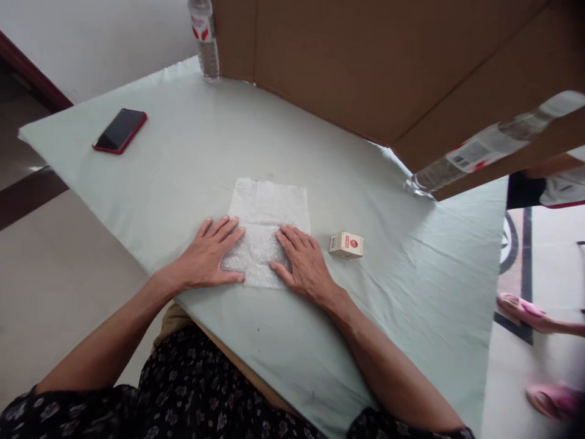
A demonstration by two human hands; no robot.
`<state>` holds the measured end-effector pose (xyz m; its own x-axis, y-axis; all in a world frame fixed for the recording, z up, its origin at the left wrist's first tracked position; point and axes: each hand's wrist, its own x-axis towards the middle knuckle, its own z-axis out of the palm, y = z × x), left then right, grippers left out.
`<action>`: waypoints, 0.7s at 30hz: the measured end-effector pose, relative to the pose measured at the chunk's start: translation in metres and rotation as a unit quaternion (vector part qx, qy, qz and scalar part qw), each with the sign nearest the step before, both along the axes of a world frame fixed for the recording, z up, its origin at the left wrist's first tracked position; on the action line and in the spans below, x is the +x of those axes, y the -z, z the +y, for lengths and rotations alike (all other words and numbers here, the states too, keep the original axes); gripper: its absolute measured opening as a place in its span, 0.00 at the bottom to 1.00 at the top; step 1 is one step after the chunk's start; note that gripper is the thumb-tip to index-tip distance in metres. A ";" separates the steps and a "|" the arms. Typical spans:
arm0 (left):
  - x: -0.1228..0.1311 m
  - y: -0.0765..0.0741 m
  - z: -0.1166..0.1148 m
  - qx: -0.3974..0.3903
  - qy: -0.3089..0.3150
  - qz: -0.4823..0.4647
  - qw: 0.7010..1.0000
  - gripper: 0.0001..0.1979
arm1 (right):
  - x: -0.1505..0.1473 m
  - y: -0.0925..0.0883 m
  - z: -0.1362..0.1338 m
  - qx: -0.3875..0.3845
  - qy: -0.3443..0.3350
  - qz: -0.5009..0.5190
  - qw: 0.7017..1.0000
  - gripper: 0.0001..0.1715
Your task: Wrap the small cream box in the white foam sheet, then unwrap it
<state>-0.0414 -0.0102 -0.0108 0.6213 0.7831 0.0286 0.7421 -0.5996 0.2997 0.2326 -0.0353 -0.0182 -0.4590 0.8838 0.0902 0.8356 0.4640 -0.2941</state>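
Two open hands — left hand (208, 259), right hand (305, 263), each grip spread flat — press the near end of the bubble-wrap sheet (269, 204); it stretches straight ahead, equally near both.

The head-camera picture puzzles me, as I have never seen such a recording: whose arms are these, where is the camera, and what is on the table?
There is no machine here. A person wears one camera on the head, looking forward and down, so the two arms coming up from the bottom edge are their own. The left hand and right hand lie flat, fingers spread, on the near part of a thin white sheet. Neither hand grips anything. The sheet lies on a table covered in pale green cloth. To the right of the right hand, apart from it, sits a small box with a red mark. Farther off are a red phone, a clear bottle at the far edge and another bottle beside brown cardboard. The pink slippers belong to someone else.
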 end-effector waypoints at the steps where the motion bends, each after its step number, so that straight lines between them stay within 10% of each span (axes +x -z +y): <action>1: -0.003 -0.003 -0.002 0.005 -0.009 -0.008 1.000 0.45 | 0.000 0.000 0.000 -0.002 0.001 0.001 1.000 0.36; 7: 0.013 -0.021 -0.012 0.069 0.023 -0.113 0.991 0.11 | 0.000 0.000 0.001 -0.006 0.003 0.006 1.000 0.37; 15: -0.001 -0.020 -0.019 0.064 0.033 -0.108 0.992 0.08 | 0.000 0.001 0.001 -0.009 0.004 0.013 1.000 0.37; 21: 0.043 -0.020 -0.008 0.091 0.011 -0.117 0.989 0.11 | 0.001 0.003 0.001 0.014 0.004 0.007 1.000 0.37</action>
